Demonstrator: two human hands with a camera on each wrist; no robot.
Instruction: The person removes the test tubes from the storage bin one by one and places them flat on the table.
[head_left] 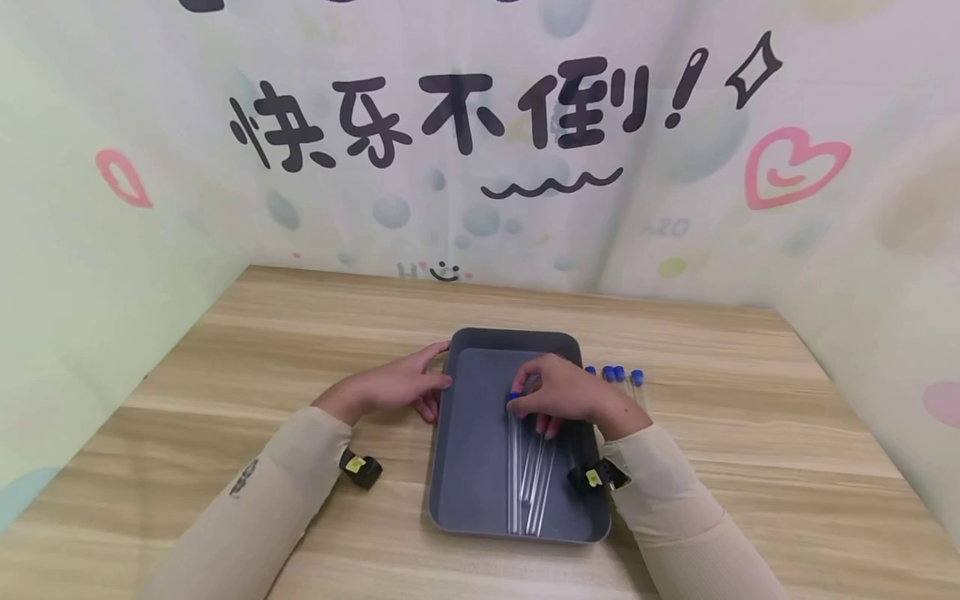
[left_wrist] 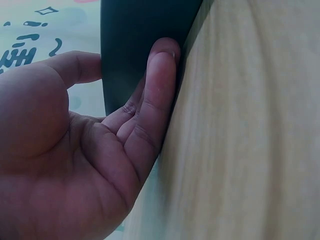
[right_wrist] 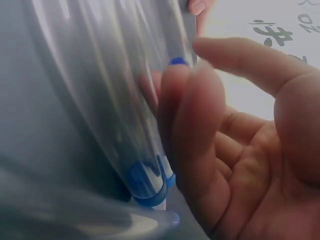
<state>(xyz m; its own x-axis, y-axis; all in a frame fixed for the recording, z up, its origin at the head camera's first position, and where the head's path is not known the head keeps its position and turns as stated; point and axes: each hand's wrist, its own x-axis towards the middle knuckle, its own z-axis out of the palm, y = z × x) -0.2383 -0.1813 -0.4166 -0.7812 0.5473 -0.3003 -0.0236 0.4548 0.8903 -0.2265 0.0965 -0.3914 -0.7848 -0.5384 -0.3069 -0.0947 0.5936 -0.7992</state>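
Observation:
A dark grey rectangular tray (head_left: pixel 472 467) lies on the wooden table. My left hand (head_left: pixel 397 385) is at its left side, the thumb by the rim; in the left wrist view, fairly straight fingers (left_wrist: pixel 157 100) rest along the outer wall. Over the tray, my right hand (head_left: pixel 558 390) pinches the blue cap of a clear test tube (head_left: pixel 514 475) between thumb and index finger. That tube lies lengthwise in the tray. Several other clear test tubes (head_left: pixel 538 483) lie just right of it, their upper ends partly hidden by the hand; blue caps (right_wrist: pixel 150 195) show in the right wrist view.
Right of the tray, several more blue-capped test tubes (head_left: pixel 637 379) lie on the table (head_left: pixel 750 433), partly hidden by my right arm. A printed cloth (head_left: pixel 465 217) hangs behind the table. Both wrists carry small black cameras (head_left: pixel 362 468).

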